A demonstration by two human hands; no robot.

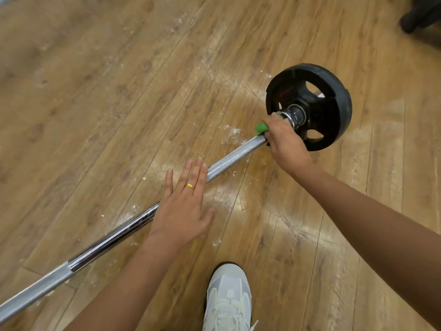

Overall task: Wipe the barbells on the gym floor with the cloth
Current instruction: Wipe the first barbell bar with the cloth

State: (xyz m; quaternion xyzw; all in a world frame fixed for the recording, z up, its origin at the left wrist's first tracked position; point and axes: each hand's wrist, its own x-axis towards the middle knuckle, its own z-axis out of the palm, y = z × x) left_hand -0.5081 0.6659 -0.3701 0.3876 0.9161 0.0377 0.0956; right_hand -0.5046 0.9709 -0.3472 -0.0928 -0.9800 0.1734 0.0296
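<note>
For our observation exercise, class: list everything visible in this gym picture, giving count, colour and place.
floor: wooden, brown, white specks
bar: one, silver, diagonal on floor
weight plate: one, black, bar's far end
cloth: one, green, on bar beside plate
dark object: one, black, top-right corner
shoe: one, white, bottom centre
ring: one, gold, on one finger
left hand: one, flat, fingers straight, over bar's middle
right hand: one, gripping cloth round bar

A gym, clearly: a chrome barbell [114,237] with a black weight plate [331,96] lies across scuffed, chalk-dusted wood-plank flooring [119,80].
</note>
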